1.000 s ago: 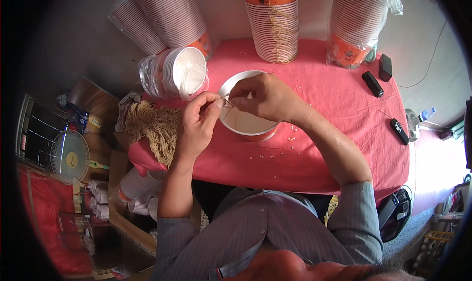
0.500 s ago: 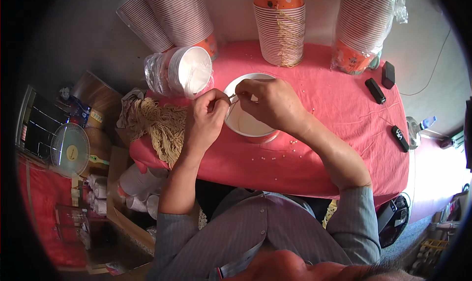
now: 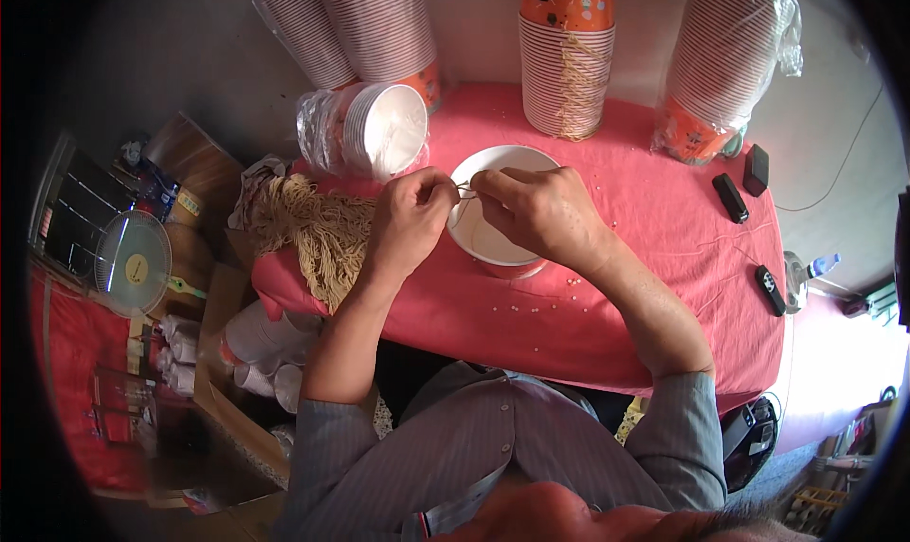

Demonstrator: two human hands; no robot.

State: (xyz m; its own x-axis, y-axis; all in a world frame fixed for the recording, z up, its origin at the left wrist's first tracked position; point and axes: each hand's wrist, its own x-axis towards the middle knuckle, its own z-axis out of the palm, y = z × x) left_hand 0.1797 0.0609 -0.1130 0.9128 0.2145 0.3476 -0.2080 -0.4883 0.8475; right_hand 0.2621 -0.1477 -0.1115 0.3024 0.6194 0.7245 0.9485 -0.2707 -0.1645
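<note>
Both my hands are raised over the near and left side of a white paper bucket (image 3: 485, 241) standing on the red tablecloth. My left hand (image 3: 409, 221) is closed in a pinch of thumb and forefinger on a thin tan cord (image 3: 464, 191). Facing it, my right hand (image 3: 550, 215) pinches the same cord, its fingertips almost meeting the left ones. A short looped bit of cord shows in the gap; the rest is too small to make out. Left of my left hand lies a bundle of tan cords (image 3: 318, 229).
Tall stacks of paper buckets (image 3: 569, 77) stand along the back, some in clear plastic (image 3: 725, 58). A shorter wrapped stack (image 3: 389, 129) lies behind my left hand. Small white beads (image 3: 573, 281) dot the red cloth (image 3: 645, 210). Black devices (image 3: 730, 198) lie at the right edge.
The whole view has shifted slightly, with table things appearing further right. My right hand has turned a little, its fingers now reaching lower toward the left. Both hands keep hold of the cord.
</note>
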